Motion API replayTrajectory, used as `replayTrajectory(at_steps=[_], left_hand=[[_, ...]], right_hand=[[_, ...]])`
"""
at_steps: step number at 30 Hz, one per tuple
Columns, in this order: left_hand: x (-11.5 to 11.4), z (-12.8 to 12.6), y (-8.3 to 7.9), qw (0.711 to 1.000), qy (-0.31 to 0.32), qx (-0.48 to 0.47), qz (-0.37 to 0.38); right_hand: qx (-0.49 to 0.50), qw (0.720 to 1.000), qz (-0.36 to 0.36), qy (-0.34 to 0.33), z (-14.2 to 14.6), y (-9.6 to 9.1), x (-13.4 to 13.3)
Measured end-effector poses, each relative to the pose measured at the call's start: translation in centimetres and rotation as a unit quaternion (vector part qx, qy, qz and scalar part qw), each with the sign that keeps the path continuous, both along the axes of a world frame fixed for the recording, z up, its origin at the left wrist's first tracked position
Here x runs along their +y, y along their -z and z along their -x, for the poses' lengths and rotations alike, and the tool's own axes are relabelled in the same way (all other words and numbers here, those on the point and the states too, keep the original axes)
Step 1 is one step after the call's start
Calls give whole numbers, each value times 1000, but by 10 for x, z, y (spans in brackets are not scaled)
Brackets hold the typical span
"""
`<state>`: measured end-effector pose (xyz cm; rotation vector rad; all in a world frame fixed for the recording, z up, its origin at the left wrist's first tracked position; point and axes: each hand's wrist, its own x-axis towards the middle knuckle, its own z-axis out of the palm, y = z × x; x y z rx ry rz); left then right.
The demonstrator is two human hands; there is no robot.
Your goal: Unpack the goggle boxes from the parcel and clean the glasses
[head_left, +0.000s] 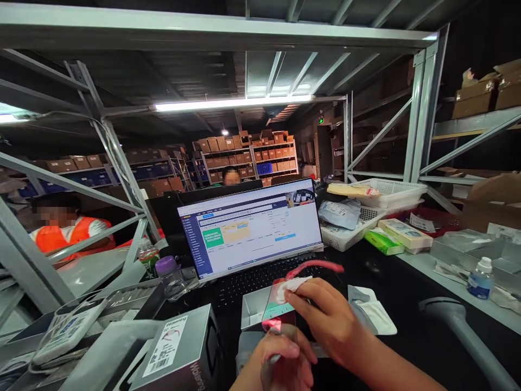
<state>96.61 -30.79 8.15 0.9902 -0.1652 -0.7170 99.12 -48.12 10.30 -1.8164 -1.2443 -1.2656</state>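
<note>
My left hand is closed around the lower end of a pair of red glasses. Their shiny tinted lens faces up, and one red temple arm sticks out to the right above my fingers. In my right hand a white cloth is pinched and pressed against the lens. Behind the glasses, an opened grey-white box lies on the black mat. A white and grey packet rests right of my right hand. Part of the glasses is covered by my fingers.
A monitor and keyboard stand ahead. A grey printed box and purple-capped bottle are left; a barcode scanner, white bottle and white basket are right. A person in an orange vest sits left.
</note>
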Motion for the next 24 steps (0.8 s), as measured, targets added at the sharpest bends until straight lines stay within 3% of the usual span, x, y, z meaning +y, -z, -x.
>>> replayTrajectory(at_steps=[3, 8, 15, 17, 19, 21, 24], left_hand=[[0, 2, -3, 999, -33, 32, 3], [2, -4, 4, 997, -60, 28, -30], [0, -12, 23, 999, -23, 16, -38], [-1, -12, 23, 999, -22, 21, -30], [-3, -13, 24, 999, -17, 18, -20], [-6, -15, 27, 1000, -22, 3, -21], [-11, -15, 33, 998, -43, -41, -35]], right_hand=[[70, 996, -16, -49, -1, 4, 8], [213, 966, 65, -128, 2, -6, 1], [351, 920, 128, -119, 3, -19, -22], [375, 914, 105, -115, 6, -21, -28], [335, 937, 20, -97, 9, -21, -30], [214, 973, -67, -57, 12, -17, -25], [21, 996, -89, 15, 13, -6, -7]])
